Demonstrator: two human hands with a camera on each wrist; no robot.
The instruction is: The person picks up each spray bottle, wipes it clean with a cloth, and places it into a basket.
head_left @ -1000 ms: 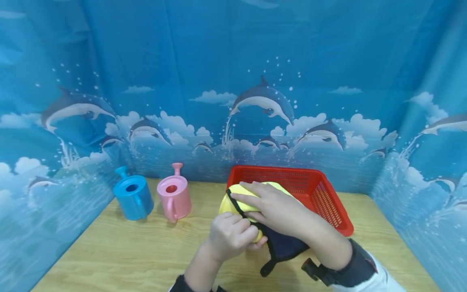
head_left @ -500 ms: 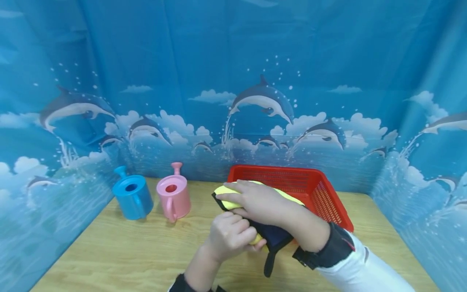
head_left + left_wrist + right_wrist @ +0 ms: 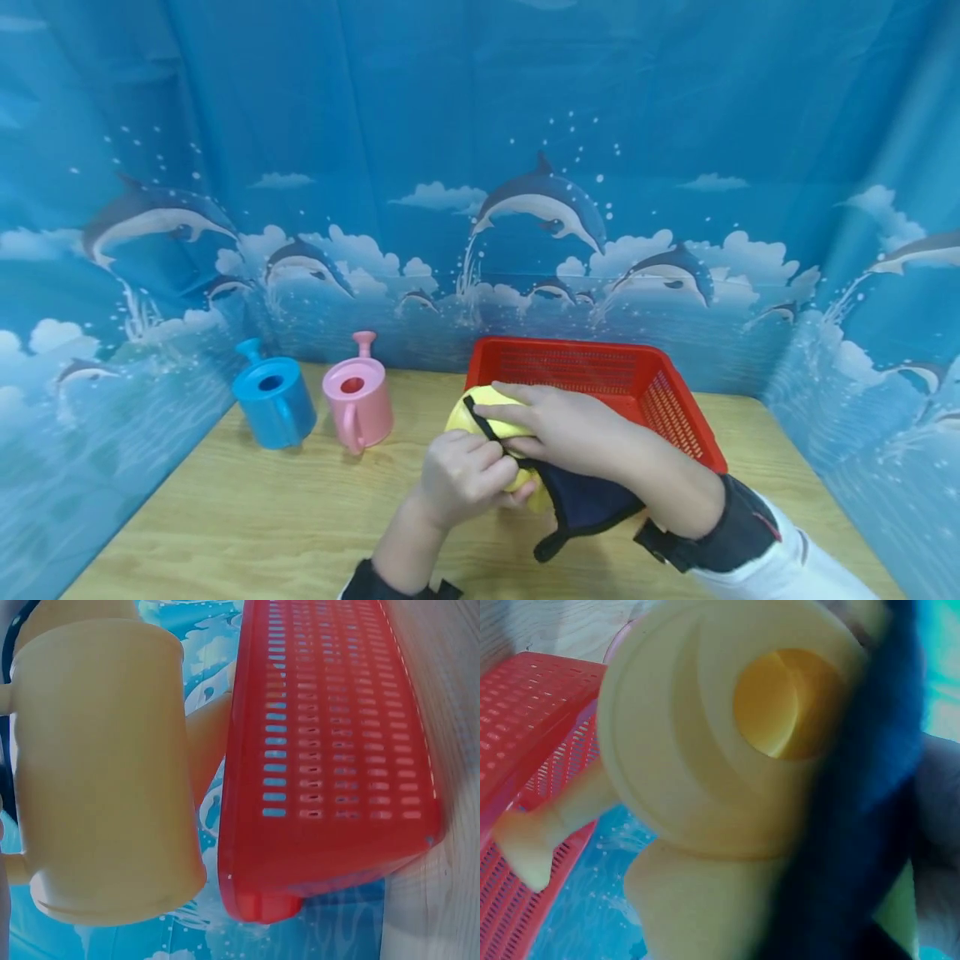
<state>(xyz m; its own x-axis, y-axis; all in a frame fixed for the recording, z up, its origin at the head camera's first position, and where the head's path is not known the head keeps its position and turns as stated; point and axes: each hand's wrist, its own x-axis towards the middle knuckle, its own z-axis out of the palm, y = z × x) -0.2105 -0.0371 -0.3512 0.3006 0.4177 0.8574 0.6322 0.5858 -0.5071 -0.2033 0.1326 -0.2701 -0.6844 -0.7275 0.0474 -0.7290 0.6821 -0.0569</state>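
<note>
A yellow watering can (image 3: 105, 772) is off the table at the red basket's near left side. My left hand (image 3: 465, 475) grips its handle in the head view. In the right wrist view, the can's top (image 3: 652, 720) shows a round opening, with the spout (image 3: 570, 810) pointing towards the basket. My right hand (image 3: 570, 429) holds a cloth (image 3: 592, 500) against the can, fingers spread over it. The cloth is yellow and dark navy, edged in black, and its black loop hangs down. My right thumb is hidden.
A red perforated basket (image 3: 686, 417) stands behind my hands on the wooden table (image 3: 247, 517). To the left are a blue watering can (image 3: 273, 408) and a pink watering can (image 3: 360, 408). A dolphin-printed curtain (image 3: 450, 125) encloses the back and sides.
My right hand and the cloth slid up and left over the yellow watering can, then came back down and right. The left hand stays nearly in place, gripping the can.
</note>
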